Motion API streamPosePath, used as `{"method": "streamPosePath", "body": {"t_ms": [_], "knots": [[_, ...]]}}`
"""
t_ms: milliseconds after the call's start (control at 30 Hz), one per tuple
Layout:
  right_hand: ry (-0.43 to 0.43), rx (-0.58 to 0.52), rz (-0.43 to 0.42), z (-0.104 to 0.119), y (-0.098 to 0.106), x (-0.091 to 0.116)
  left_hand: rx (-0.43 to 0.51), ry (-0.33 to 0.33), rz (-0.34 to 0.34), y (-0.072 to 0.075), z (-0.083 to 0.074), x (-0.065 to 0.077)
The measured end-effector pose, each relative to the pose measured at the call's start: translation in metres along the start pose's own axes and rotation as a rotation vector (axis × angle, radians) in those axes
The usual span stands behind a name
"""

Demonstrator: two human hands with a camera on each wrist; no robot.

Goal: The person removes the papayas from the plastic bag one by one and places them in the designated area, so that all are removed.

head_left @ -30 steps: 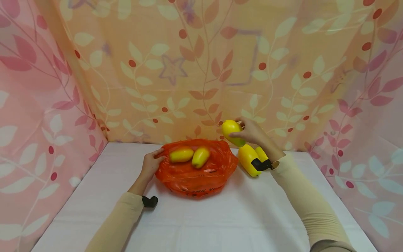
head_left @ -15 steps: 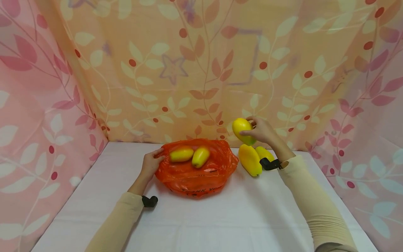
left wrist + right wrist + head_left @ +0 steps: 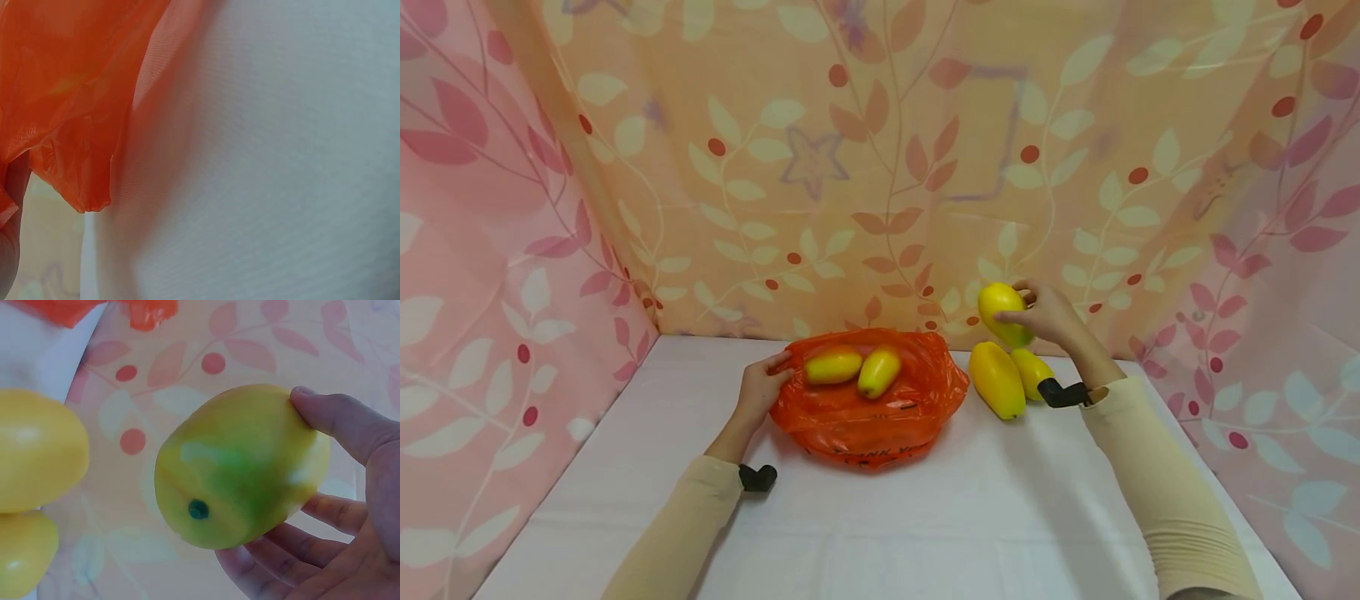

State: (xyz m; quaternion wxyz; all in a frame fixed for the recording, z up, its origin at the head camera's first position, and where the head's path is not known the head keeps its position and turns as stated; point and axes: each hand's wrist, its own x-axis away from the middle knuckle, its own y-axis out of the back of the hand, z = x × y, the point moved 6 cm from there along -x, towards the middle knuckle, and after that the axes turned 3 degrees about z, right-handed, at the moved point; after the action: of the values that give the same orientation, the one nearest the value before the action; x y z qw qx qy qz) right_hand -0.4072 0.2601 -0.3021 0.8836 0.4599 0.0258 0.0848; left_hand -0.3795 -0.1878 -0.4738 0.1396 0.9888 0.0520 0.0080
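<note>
My right hand (image 3: pixel 1051 315) holds a yellow mango (image 3: pixel 997 305) in the air above the back right of the table. In the right wrist view, thumb and fingers curl round this mango (image 3: pixel 244 469), which has a green patch and a dark green stem end. A large yellow fruit (image 3: pixel 996 381) and a smaller one (image 3: pixel 1032 369) lie on the table just below it. My left hand (image 3: pixel 760 390) pinches the left rim of an orange-red plastic bag (image 3: pixel 880 433). Two yellow oblong fruits (image 3: pixel 832 367) lie in the bag's opening. Most of the left hand is outside the left wrist view.
A white cloth covers the table (image 3: pixel 880 542). Floral curtains (image 3: pixel 880 167) rise behind it and on both sides. The bag stands mid-table towards the back, with the loose fruits close to its right side.
My right hand has moved to the right with the mango, away from the bag and over the two fruits on the table. The left hand and the bag have stayed in place.
</note>
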Motion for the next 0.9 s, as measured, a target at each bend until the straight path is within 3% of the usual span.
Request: {"method": "streamPosePath", "body": {"t_ms": [267, 900], "knots": [[-0.058, -0.025, -0.006, -0.019, 0.007, 0.004, 0.008, 0.003, 0.004, 0.000, -0.002, 0.000], [-0.109, -0.019, -0.025, -0.067, 0.014, 0.010, 0.022, -0.008, 0.001, -0.001, -0.001, 0.002]]}}
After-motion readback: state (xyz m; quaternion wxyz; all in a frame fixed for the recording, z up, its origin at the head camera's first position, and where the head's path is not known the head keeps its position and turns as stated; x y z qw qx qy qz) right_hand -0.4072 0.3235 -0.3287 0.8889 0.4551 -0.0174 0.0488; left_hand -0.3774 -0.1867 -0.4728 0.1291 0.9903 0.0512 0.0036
